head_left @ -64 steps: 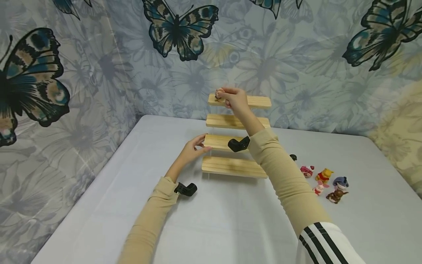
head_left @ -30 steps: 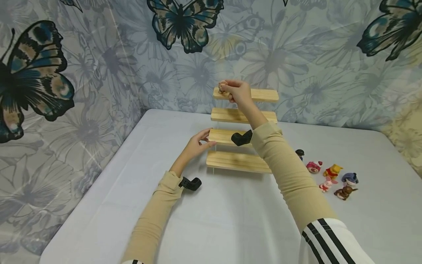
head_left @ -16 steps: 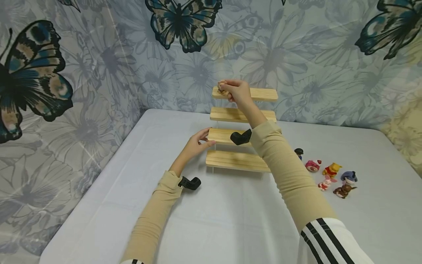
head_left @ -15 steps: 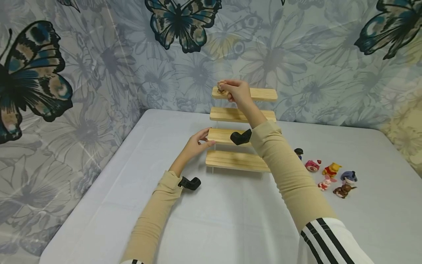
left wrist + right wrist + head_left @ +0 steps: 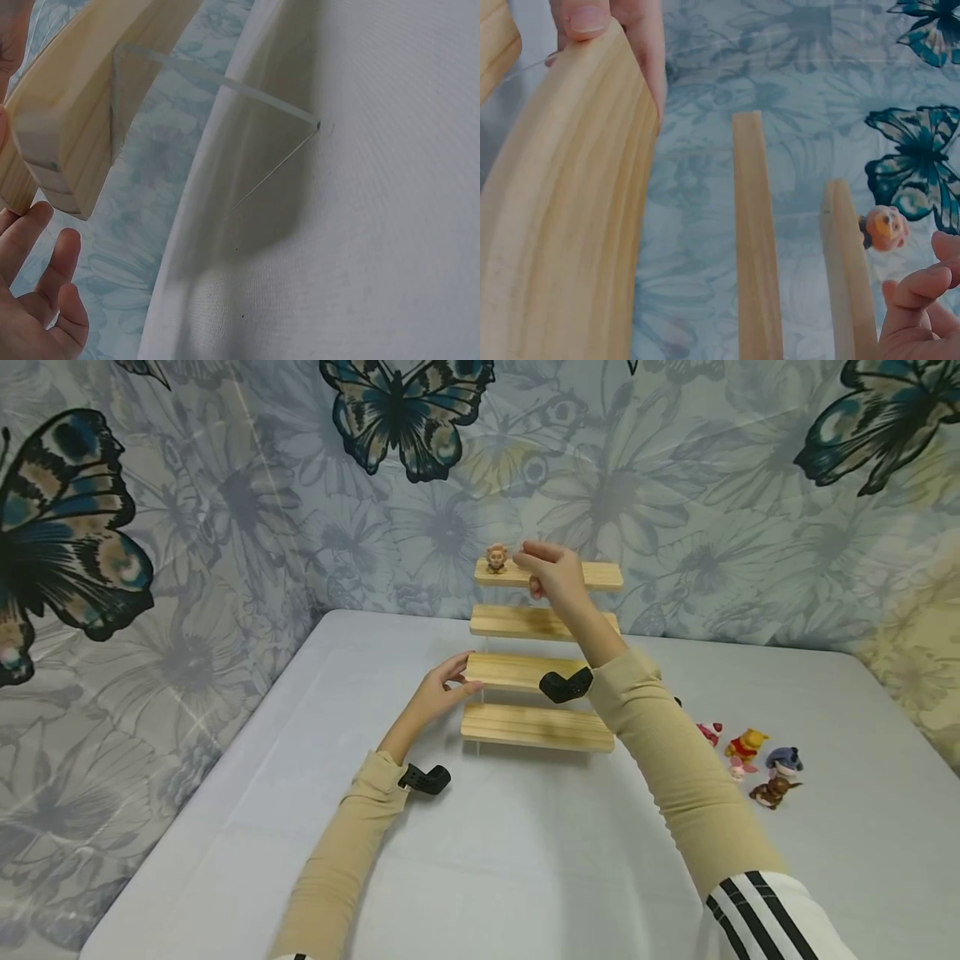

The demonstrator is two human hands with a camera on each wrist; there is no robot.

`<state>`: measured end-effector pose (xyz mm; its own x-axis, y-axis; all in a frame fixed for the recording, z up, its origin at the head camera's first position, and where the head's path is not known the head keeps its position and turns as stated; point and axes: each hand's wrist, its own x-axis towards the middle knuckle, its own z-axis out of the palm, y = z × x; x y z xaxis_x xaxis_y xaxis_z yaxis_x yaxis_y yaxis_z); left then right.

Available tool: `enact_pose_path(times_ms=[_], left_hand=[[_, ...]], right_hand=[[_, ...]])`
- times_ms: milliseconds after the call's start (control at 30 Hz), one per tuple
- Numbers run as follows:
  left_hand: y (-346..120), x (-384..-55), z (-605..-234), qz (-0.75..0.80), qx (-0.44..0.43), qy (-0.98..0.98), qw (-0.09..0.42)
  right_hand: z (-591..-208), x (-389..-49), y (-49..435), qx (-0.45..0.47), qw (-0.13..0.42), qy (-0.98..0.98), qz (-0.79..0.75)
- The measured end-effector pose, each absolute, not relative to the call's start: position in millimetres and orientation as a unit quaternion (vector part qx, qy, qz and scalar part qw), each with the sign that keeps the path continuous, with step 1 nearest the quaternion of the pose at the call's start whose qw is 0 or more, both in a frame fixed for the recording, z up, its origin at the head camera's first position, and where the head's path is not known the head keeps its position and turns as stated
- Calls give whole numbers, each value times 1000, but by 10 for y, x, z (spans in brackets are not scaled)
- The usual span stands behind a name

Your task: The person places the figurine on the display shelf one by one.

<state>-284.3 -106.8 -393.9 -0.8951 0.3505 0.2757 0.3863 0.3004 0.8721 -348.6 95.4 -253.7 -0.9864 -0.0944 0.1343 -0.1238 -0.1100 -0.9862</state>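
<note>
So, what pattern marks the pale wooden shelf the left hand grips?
The shelf has lengthwise golden streaks, clearest in the right wrist view.

White-covered table (image 5: 510,868), faintly creased | floral backdrop (image 5: 247,518), grey-blue, along far and left sides; yellowish patch (image 5: 915,652) at right | large printed butterflies (image 5: 397,417) at left, far middle and far right | right side of table: yellow bear figure (image 5: 747,745), blue-grey donkey figure (image 5: 783,760), brown figure (image 5: 773,792) nearest

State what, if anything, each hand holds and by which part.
Left hand: the flat, pale wooden shelf, third from top, by its left end. Right hand: nothing; the small tan figurine stands clear of it.
</note>
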Motion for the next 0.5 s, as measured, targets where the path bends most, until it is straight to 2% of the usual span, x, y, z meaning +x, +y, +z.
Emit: enact_pose_path(times_ms=[167,500], left_hand=[[-1073,-2838,-3950,-551,-224,-804,9],[-1063,-2833,-3934,-550,-225,-804,11]], right_hand=[[-2622,-3390,998,108,17,-651,751],[-2646,-3108,1137,163,76,-583,792]])
